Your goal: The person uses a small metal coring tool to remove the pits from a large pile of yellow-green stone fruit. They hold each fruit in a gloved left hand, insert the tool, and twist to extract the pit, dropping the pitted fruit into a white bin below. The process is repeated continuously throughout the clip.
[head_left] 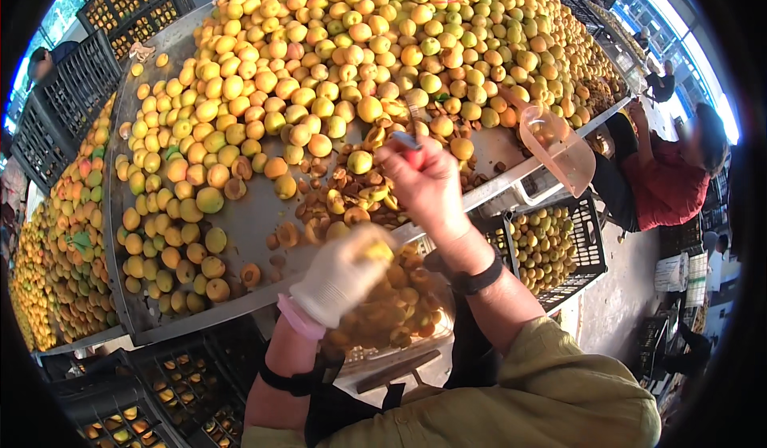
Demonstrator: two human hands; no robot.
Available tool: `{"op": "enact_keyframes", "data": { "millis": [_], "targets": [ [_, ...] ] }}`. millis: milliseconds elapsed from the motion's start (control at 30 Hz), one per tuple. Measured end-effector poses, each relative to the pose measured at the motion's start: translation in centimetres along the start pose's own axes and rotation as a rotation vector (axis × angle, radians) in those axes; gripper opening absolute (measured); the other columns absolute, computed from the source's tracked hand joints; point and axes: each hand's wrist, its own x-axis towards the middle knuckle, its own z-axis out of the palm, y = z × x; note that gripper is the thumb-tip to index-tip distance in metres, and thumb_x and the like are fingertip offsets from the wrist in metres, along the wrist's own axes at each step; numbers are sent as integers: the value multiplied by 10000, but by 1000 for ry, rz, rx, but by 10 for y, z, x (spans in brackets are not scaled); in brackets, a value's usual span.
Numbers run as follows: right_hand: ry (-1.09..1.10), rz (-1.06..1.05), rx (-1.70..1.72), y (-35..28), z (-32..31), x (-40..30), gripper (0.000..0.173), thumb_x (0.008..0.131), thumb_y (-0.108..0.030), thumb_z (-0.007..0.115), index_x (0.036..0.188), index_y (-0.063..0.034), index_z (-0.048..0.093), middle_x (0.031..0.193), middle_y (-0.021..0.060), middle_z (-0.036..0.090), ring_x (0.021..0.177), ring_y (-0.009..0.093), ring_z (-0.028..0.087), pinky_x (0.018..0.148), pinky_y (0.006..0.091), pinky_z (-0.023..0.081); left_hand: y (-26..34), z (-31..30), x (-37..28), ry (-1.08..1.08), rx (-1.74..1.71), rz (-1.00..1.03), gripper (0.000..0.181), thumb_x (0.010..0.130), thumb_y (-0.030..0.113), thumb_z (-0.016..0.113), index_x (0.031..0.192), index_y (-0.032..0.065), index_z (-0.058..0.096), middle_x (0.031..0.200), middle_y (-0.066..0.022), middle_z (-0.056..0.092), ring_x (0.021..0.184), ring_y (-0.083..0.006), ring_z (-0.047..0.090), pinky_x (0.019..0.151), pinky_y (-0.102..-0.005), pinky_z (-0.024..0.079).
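My left hand (344, 274), in a pale knit glove with a pink band at the wrist, is blurred and holds a yellow apricot piece (377, 250) over the table's near edge. My bare right hand (422, 178) grips a small knife by its red and grey handle (407, 142), the blade pointing away from me. Cut apricot halves and loose stones (338, 193) lie just beyond my hands. Below the left hand, a plastic-lined basket (440, 322) holds apricot halves. A large heap of whole apricots (359, 47) covers much of the metal table (251, 232).
A translucent pink scoop (566, 154) rests at the table's right edge. Beneath it stands a black crate of smaller fruit (545, 250). Black crates (180, 376) hold fruit at lower left. At the right sits a person in a red shirt (665, 184). More crates (66, 100) stand left.
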Motion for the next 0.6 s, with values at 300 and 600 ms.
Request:
{"op": "enact_keyframes", "data": {
  "millis": [300,600],
  "targets": [
    [72,77,-765,25,-32,65,324,759,-277,738,732,-20,543,624,94,575,569,174,517,584,331,462,4,-12,-3,247,325,167,336,849,201,707,1123,29,620,1047,-113,656,905,-168,656,808,-268,520],
    [-373,133,-1273,70,0,155,370,726,-344,716,979,-88,634,913,131,671,878,298,649,769,396,512,-6,-31,5,363,-349,-2,256,929,185,610,1074,-25,636,1000,-39,655,913,-83,580,805,-209,466]
  ]
}}
